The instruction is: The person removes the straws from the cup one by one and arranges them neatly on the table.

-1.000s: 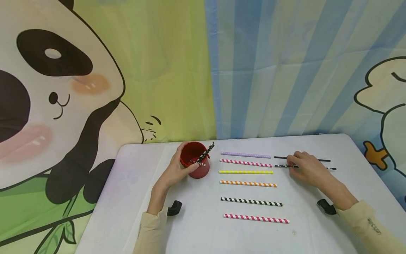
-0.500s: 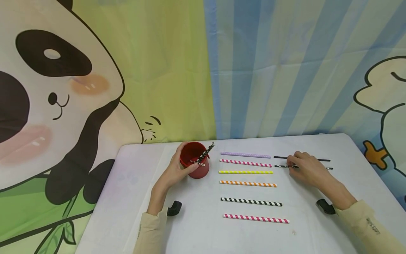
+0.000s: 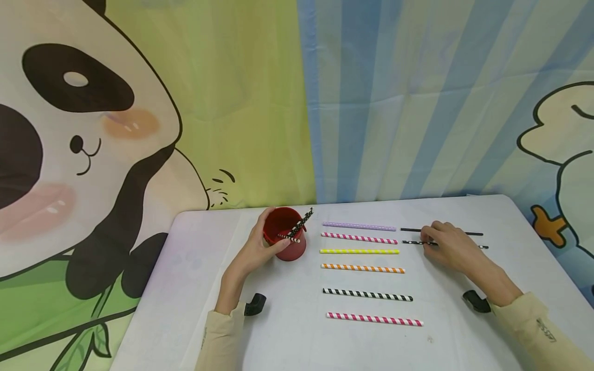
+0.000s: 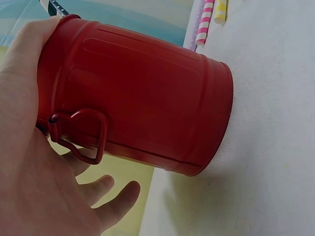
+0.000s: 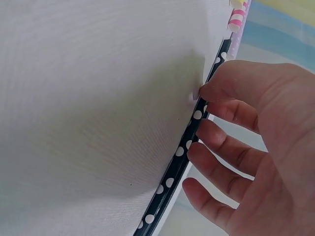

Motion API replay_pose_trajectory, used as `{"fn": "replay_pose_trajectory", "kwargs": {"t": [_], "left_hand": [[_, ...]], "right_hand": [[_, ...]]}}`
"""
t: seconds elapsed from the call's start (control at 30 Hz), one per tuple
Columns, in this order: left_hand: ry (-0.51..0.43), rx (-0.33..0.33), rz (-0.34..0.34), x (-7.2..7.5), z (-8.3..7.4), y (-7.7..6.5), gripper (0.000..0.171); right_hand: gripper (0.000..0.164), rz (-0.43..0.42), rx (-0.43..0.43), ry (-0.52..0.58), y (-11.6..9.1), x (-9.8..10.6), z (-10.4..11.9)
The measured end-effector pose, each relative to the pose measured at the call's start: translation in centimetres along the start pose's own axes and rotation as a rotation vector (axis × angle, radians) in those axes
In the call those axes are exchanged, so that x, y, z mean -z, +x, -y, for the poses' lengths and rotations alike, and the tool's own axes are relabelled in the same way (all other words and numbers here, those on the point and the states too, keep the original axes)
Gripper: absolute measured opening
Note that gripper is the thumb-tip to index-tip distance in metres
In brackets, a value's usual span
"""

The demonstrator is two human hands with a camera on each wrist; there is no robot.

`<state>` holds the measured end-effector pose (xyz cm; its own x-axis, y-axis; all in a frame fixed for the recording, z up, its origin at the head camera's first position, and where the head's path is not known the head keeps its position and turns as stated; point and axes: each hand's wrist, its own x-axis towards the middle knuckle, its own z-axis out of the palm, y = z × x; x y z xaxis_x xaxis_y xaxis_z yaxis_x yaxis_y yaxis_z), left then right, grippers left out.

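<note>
My left hand [image 3: 254, 250] grips a small red metal bucket [image 3: 293, 252] near its rim. The bucket tilts toward me, its wire side handle [image 4: 101, 137] showing in the left wrist view. Out of its mouth lean black-and-white patterned paper straws [image 3: 300, 225]. On the right, the thumb and index finger of my right hand [image 3: 449, 248] pinch a black straw with white dots [image 5: 170, 182] lying along the white tabletop. Its other fingers are bent loosely beside the straw. The hand hides the straw's middle in the head view. Just behind lies a plain black straw [image 3: 473, 234].
Left of the dotted straw, a column of straws lies crosswise: lilac [image 3: 359, 226], pink-striped [image 3: 359, 238], yellow [image 3: 359, 252], orange-striped [image 3: 363, 268], black-striped [image 3: 367, 294] and another pink-striped straw [image 3: 375, 319]. A printed curtain [image 3: 250, 103] hangs behind the table [image 3: 287, 340].
The dotted straw under my right hand has shifted slightly left over the last second. Both hands and the bucket have stayed almost still.
</note>
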<state>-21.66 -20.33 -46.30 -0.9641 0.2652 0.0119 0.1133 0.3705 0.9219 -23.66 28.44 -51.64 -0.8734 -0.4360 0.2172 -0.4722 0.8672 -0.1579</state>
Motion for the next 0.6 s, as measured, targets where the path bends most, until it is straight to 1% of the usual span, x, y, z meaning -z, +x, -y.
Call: {"fn": "replay_pose_trajectory", "kwargs": {"t": [0.13, 0.3, 0.43, 0.6], "left_hand": [[-0.008, -0.019, -0.002, -0.02, 0.03, 0.01, 0.085], [-0.009, -0.023, 0.0, -0.01, 0.03, 0.0, 0.085], [-0.012, -0.021, 0.0, -0.01, 0.04, 0.02, 0.086], [-0.007, -0.01, 0.0, -0.01, 0.14, 0.07, 0.085]], "right_hand": [[0.015, 0.011, -0.015, 0.011, -0.02, 0.01, 0.04], [0.016, -0.011, 0.0, 0.01, -0.05, -0.04, -0.04], [0.017, -0.019, 0.001, 0.015, -0.01, 0.05, -0.01], [0.016, -0.002, -0.007, 0.018, 0.25, 0.27, 0.19]]}}
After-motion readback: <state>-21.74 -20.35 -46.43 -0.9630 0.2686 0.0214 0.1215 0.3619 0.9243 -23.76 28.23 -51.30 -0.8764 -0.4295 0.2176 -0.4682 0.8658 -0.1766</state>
